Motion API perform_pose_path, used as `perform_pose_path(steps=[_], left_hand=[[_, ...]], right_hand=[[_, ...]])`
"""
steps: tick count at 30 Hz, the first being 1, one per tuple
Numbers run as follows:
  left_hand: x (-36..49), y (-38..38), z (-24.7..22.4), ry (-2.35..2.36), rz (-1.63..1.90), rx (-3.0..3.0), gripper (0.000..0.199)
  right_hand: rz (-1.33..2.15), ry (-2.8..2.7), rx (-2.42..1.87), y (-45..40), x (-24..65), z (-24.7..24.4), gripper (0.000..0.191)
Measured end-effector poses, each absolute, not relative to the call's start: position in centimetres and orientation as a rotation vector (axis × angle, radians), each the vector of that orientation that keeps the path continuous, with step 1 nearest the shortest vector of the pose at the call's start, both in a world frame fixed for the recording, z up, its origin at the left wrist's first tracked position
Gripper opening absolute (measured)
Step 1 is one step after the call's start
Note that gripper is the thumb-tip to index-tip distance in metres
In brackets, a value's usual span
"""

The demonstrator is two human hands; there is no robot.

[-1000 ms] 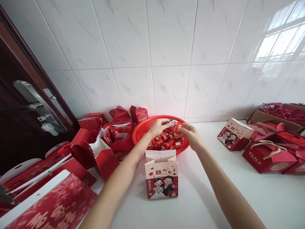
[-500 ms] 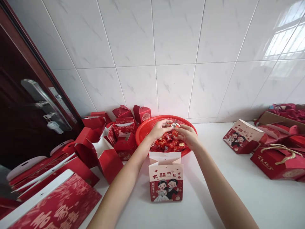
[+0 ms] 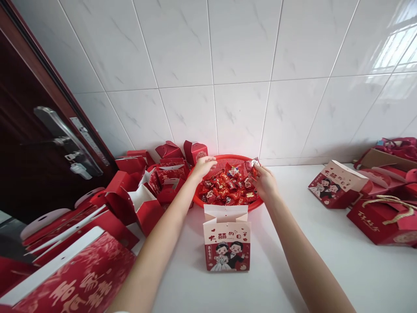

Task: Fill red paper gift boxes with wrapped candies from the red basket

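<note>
A red plastic basket point(image 3: 234, 160) against the tiled wall holds many wrapped candies point(image 3: 228, 184). My right hand point(image 3: 264, 180) pinches a wrapped candy point(image 3: 252, 164) over the basket's right rim. Over the left rim is my left hand point(image 3: 204, 166), its fingers bent together toward the basket; whether anything is between them is hidden. Between my forearms a pink and red box point(image 3: 227, 248) with a cartoon couple stands upright, its top flaps open.
Red boxes point(image 3: 148, 213) and flat red bags point(image 3: 74, 278) crowd the left side, near a dark door point(image 3: 19, 130) with a handle. At the right stand a couple box point(image 3: 337, 184), a rope-handled red box point(image 3: 374, 221) and a carton.
My hands have moved apart, the left to the basket's left rim and the right to its right rim with a candy. The view has shifted slightly.
</note>
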State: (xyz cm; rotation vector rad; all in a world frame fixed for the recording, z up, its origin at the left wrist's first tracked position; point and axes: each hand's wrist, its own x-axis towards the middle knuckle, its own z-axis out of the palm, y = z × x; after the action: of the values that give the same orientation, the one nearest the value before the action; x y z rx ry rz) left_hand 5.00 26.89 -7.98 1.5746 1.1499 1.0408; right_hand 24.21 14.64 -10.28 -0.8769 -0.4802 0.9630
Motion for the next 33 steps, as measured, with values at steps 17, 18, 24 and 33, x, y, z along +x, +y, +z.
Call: perform_pose_path(steps=[17, 18, 24, 33], left_hand=[[3.9, 30.6, -11.6, 1.444, 0.191, 1.963, 0.034], [3.9, 30.6, -11.7, 1.425, 0.178, 1.969, 0.032], [4.2, 29.8, -11.6, 1.175, 0.244, 1.956, 0.046], [5.0, 28.3, -10.2, 0.802, 0.48, 1.844, 0.044]], right_hand=[[0.958, -0.518, -0.843, 14.5, 24.3, -10.5, 0.037], [0.959, -0.519, -0.847, 14.5, 24.3, -10.5, 0.037], [0.947, -0.542, -0.868, 14.4, 24.2, -10.3, 0.035], [0.924, -0.571, -0.88, 14.3, 24.1, -10.2, 0.034]])
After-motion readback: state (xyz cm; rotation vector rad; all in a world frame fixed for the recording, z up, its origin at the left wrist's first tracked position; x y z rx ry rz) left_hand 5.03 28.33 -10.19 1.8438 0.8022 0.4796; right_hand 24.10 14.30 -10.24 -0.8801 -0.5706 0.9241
